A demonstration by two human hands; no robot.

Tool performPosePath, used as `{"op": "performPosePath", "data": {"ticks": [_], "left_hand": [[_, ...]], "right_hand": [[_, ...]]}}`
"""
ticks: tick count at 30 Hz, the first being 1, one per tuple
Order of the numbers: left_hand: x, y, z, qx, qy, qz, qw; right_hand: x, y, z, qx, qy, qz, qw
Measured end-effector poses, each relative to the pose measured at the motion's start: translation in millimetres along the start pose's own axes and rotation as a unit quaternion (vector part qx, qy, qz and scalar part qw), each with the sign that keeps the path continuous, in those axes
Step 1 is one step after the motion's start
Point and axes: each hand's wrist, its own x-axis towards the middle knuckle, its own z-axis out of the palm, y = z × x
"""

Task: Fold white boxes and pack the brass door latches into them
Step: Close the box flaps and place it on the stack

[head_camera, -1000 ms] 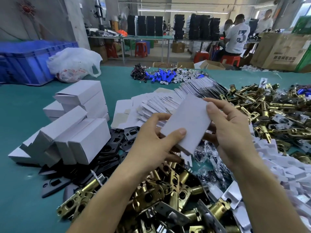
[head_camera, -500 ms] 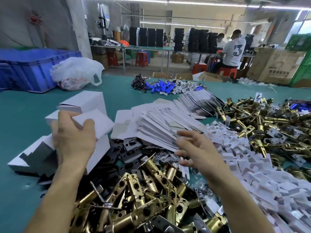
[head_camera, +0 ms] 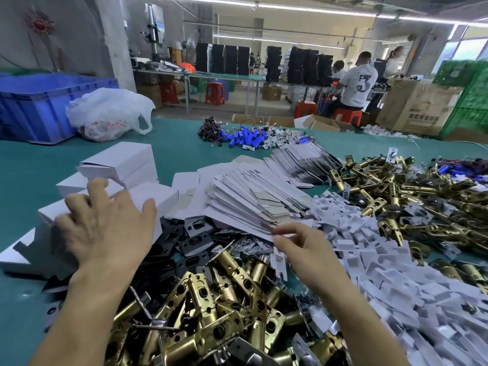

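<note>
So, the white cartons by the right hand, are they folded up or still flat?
Still flat: the cartons lie fanned out as thin overlapping sheets, and the right hand pinches the near edge of one.

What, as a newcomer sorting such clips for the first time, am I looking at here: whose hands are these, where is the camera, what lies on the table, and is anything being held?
There is no machine here. A person works with two bare hands, and the single picture comes from a camera worn on their head, looking forward and down.

The left hand rests with spread fingers on the folded white boxes stacked at the left. The right hand pinches the near edge of the flat box blanks, which are fanned out in the middle.

Nearest the camera lies a heap of brass door latches, with more at the right. Around them are black plates and small white inserts, all on a teal table. No latch is held.
</note>
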Motion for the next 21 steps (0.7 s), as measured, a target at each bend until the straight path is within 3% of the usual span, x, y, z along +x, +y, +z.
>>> {"op": "performPosePath", "data": {"ticks": [3, 5, 7, 10, 13, 16, 21], "left_hand": [[-1.9, 5.9, 1.1, 0.005, 0.043, 0.076, 0.996], [-3.1, 11.2, 4.1, -0.017, 0.029, 0.151, 0.988], [-8.0, 17.3, 3.1, -0.040, 0.008, 0.217, 0.975], [-12.3, 20.4, 9.3, 0.018, -0.032, 0.257, 0.966], [-6.9, 10.7, 9.3, 0.102, -0.070, 0.198, 0.972], [-8.5, 7.5, 3.6, 0.087, -0.052, 0.121, 0.987], [-9.5, 9.9, 1.9, 0.079, -0.054, 0.061, 0.994]], "right_hand": [[11.5, -1.0, -6.7, -0.080, 0.087, -0.051, 0.992], [24.1, -2.0, -12.2, -0.159, 0.117, -0.076, 0.977], [39.0, -0.4, -16.9, -0.256, 0.122, -0.078, 0.956], [57.1, 5.4, -20.7, -0.361, 0.078, -0.028, 0.929], [64.7, 15.2, -21.6, -0.449, 0.034, 0.011, 0.893], [67.6, 14.8, -19.5, -0.501, 0.067, 0.018, 0.862], [74.4, 1.4, -13.5, -0.490, 0.106, -0.017, 0.865]]}}
